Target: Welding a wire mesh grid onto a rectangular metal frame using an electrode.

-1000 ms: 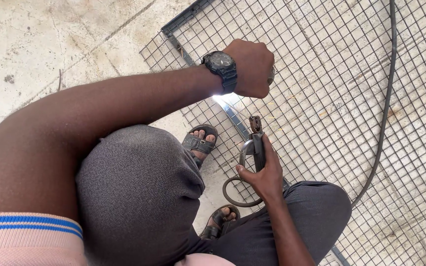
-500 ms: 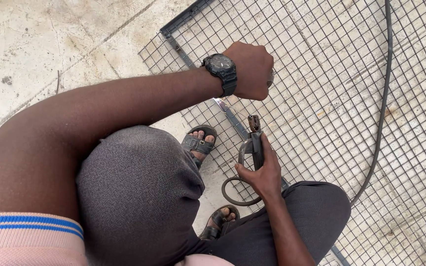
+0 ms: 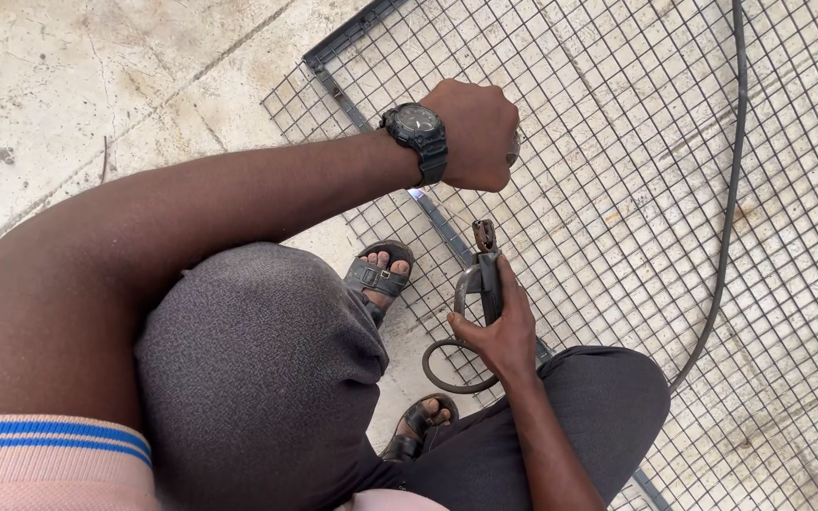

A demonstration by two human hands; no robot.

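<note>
Electrode holder [image 3: 485,270] sits clamped in the right hand [image 3: 499,331], long axis pointing up and away toward the frame bar [image 3: 437,222] of the wire mesh [image 3: 617,189], just below the fisted left hand [image 3: 473,132].

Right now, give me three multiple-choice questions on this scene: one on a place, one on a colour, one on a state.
1. Where is the black plastic wristwatch?
A. left wrist
B. right wrist
C. on the mesh

2. What colour are the knee-covering fabric trousers?
A. white
B. dark grey
C. red

3. How is the right hand?
A. flat and open
B. closed on the dark metal welding holder
C. out of view

Answers: 1 A, the watch sits beside the left hand. 2 B, both knees show dark grey. 3 B, its fingers wrap the handle over the grey square-wire mesh panel.
</note>
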